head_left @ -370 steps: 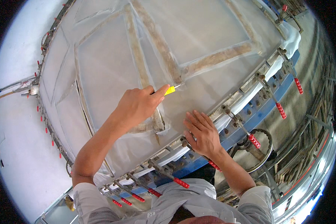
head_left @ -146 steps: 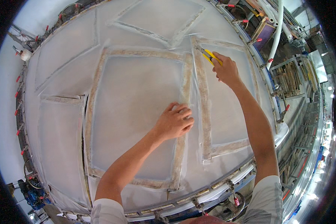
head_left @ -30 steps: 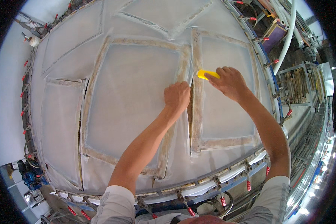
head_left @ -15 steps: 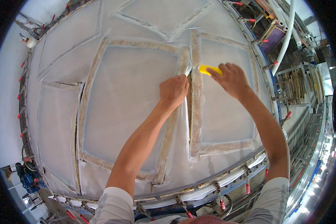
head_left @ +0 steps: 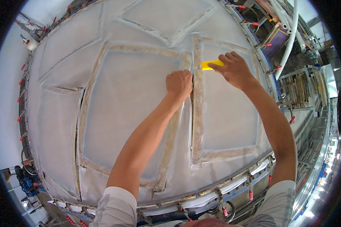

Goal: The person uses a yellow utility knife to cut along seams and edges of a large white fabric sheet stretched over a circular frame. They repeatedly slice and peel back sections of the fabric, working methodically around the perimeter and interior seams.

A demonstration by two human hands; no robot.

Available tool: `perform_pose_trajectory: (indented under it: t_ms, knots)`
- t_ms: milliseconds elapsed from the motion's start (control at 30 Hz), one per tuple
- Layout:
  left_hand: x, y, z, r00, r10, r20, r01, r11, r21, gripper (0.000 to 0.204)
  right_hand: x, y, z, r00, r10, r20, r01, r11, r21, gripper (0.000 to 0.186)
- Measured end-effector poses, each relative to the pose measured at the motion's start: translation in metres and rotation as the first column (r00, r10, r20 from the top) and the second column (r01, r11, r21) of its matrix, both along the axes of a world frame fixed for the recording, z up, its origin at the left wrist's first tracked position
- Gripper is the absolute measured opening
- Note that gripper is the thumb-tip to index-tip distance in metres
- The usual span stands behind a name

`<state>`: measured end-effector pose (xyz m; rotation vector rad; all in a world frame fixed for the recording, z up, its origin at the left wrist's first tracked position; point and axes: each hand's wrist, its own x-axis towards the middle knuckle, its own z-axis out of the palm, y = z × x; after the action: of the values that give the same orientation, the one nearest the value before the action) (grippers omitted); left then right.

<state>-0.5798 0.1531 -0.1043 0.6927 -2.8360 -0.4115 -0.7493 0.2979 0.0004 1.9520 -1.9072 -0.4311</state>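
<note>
My left hand (head_left: pixel 179 84) is closed at the cut edge of the translucent white sheet (head_left: pixel 132 98), pinching it beside a long slit between two framed panels. Just to its right, my right hand (head_left: pixel 233 69) grips a yellow utility knife (head_left: pixel 210 65), its tip at the inner strip of the right panel's brownish frame (head_left: pixel 197 113). Under the sheet, other framed panels (head_left: pixel 166 22) show toward the top and left, with a second slit along the left panel.
Red-handled clamps (head_left: pixel 250 195) line the rim of the large work surface. At the right are white pipes (head_left: pixel 288 49) and a rack of wooden strips (head_left: pixel 299 89). A blue machine (head_left: pixel 24 179) stands at the lower left, beside a pale wall (head_left: pixel 5 102).
Over the last second both hands have moved upward along the slit, the knife staying in my right hand. Earlier, the knife was in my left hand, then in my right higher up.
</note>
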Motion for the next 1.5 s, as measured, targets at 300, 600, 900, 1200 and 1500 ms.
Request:
perform_pose_trajectory:
  t_ms: [300, 600, 900, 1200, 1500]
  knots:
    - [-0.015, -0.005, -0.011, 0.991, -0.004, -0.134, 0.012, 0.998, 0.064, 0.03, 0.0, 0.004, -0.003, 0.997, -0.028, 0.074, 0.031, 0.999, -0.036, 0.027]
    - [-0.009, -0.007, -0.009, 0.992, 0.053, -0.115, -0.048, 0.998, 0.04, 0.026, 0.027, 0.01, -0.014, 0.988, -0.148, 0.052, 0.149, 0.989, -0.017, 0.032]
    - [-0.008, 0.006, -0.013, 0.988, -0.031, -0.153, 0.004, 0.984, -0.177, 0.018, -0.016, -0.003, -0.002, 0.997, -0.04, 0.063, 0.043, 0.998, -0.05, 0.034]
    - [-0.014, -0.001, -0.018, 0.972, 0.038, -0.231, -0.05, 0.998, -0.045, 0.016, -0.008, 0.01, 0.027, 0.996, -0.03, 0.084, 0.029, 1.0, 0.006, 0.032]
    - [-0.005, 0.001, -0.019, 0.923, 0.025, -0.385, -0.035, 0.999, -0.019, 0.015, -0.003, -0.049, 0.017, 0.052, -0.433, 0.9, 0.722, 0.639, 0.265, 0.041]
